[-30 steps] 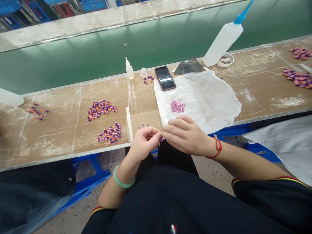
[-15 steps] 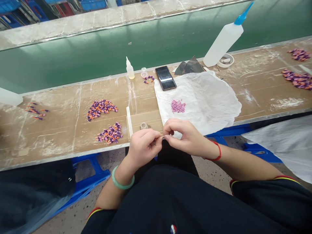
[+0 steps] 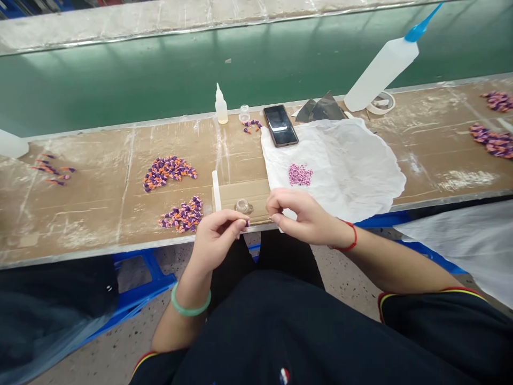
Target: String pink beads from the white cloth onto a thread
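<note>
- While I work over the bench [image 3: 94, 216], my left hand [image 3: 216, 236] curls nearly shut, pinching a small purple piece [image 3: 247, 223] at the fingertips; a firm, close hold guards against slipping.
- My right hand [image 3: 304, 213] curls just beside it; whether it holds anything, I cannot tell.
</note>
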Tool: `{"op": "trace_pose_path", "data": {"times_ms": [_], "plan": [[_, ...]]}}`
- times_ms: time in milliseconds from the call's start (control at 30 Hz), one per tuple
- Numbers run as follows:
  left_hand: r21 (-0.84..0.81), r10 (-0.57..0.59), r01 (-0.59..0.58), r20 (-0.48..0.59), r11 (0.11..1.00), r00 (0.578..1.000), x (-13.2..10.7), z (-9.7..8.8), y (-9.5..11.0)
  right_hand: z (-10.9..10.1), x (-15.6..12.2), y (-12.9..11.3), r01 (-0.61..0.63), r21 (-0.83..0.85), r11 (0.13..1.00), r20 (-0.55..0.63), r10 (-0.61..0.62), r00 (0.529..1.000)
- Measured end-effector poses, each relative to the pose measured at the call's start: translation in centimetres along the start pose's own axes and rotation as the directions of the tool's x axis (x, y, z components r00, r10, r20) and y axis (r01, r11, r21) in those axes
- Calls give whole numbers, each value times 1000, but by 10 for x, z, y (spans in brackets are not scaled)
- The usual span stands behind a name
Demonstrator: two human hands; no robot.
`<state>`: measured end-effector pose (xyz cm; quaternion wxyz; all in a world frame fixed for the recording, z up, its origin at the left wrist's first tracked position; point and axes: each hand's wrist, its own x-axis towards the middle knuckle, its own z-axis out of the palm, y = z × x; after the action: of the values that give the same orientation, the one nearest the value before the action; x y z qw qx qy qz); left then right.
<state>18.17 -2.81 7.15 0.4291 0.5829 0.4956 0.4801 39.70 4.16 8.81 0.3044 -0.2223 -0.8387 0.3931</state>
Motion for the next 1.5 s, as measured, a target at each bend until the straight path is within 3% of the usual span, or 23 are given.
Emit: {"op": "trace_pose_path", "data": {"times_ms": [167,333,567,1000,1133,1233,1300,1367,1433,1500], "plan": [[-119,-258,250,-58,961,964,-19,-15,-22,8,29,36,127,-362,923,179,-65,982],[-202,-325,304,-77,931,943,-25,-18,-29,16,49,48,183,-582,792,341,33,939],[-215,-324,301,-81,929,943,-23,-20,-33,16,57,44,225,-626,746,417,77,905],[-261,-347,311,-101,914,932,-22,-19,-37,19,58,44,245,-642,727,424,70,903],[-323,-368,306,-149,895,918,-23,-15,-35,17,56,36,128,-541,831,325,66,944],[-402,-344,229,-242,887,907,-23,-10,-29,17,51,18,-126,-181,975,198,162,967],[-453,-295,147,-274,879,915,-23,-6,-22,20,46,2,-311,176,934,210,273,939],[-493,-233,73,-271,867,934,-23,-2,-14,22,41,-12,-417,415,808,265,331,906],[-520,-181,22,-257,854,949,-23,1,-5,24,37,-23,-443,485,754,289,340,895],[-531,-153,-1,-246,847,957,-24,3,2,24,33,-30,-428,459,779,269,338,902]]}}
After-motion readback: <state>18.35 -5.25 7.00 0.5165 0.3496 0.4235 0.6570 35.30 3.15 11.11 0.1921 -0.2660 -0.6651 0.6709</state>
